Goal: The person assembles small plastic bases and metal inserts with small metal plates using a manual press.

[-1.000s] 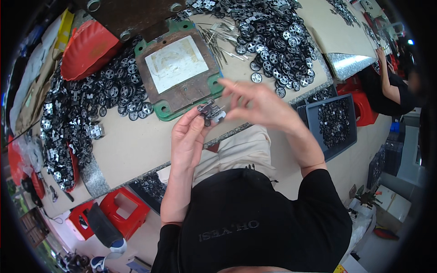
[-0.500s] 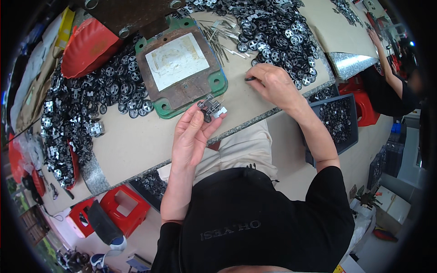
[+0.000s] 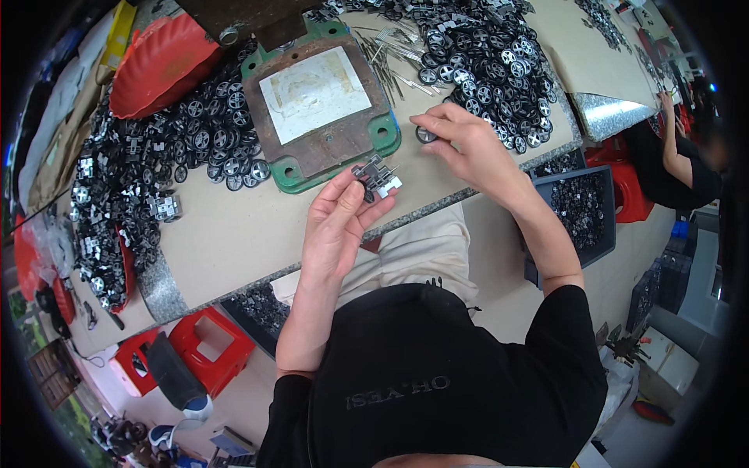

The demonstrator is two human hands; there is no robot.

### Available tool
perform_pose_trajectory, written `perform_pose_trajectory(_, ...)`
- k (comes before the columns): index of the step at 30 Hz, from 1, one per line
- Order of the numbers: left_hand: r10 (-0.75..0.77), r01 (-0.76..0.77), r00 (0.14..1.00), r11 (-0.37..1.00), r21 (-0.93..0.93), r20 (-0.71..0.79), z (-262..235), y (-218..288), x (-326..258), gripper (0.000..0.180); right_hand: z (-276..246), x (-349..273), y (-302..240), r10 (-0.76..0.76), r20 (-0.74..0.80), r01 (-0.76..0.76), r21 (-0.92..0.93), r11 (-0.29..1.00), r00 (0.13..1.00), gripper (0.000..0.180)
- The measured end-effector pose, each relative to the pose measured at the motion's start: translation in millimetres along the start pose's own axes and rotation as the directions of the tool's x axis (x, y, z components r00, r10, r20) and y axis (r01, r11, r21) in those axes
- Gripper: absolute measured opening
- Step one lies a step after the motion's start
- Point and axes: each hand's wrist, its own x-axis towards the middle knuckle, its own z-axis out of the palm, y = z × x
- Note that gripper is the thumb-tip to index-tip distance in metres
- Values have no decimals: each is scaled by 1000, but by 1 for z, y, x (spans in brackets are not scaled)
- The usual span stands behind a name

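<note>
the two hands are apart over the table (image 3: 226, 249). the left hand (image 3: 339, 222) is clamped on a small grey chassis (image 3: 377, 173), thumb on one side and fingers on the other. the chassis is just in front of the press base (image 3: 331, 146), at its near edge. a thin pin (image 3: 394, 168) sticks out of the chassis on the right, and a dark wheel shows at its lower part, next to the thumb.

the right hand (image 3: 472, 148) pinches a loose wheel (image 3: 426, 134), black with a silver hub, between thumb and forefinger; whether the wheel touches the table i cannot tell. this hand is near the right wheel pile (image 3: 499, 74), to the right of the press base.

the press base is green at its corners and brown in the middle, with a whitish plate (image 3: 316, 93) on top. metal rods (image 3: 382, 66) lie between it and the right wheel pile. to its left are another wheel pile (image 3: 214, 140), a red scoop (image 3: 160, 70) and a heap of parts (image 3: 109, 210). one chassis (image 3: 165, 207) lies at the heap's right edge. a grey bin (image 3: 607, 230) holds dark parts below the table's right end.
</note>
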Motion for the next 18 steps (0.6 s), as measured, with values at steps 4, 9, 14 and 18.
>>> perform_pose_trajectory(4, 1, -1, 1000, 1000, -7, 9, 1, 0, 0, 30, -4, -1, -13, 56, 121, -118, 596, 794, 991, 33)
perform_pose_trajectory(9, 14, -14, 1000, 1000, 7, 16, 2, 0, -1, 30, 12, -4, -10, 54, 254, -255, 885, 389, 966, 41)
perform_pose_trajectory(14, 22, -22, 1000, 1000, 14, 9, 3, 0, -1, 29, 17, -2, -7, 56, 281, -282, 893, 351, 958, 41)
perform_pose_trajectory(18, 35, -34, 999, 999, 26, -14, 3, 0, 0, 29, 19, 0, -6, 48, 282, -280, 894, 348, 958, 40)
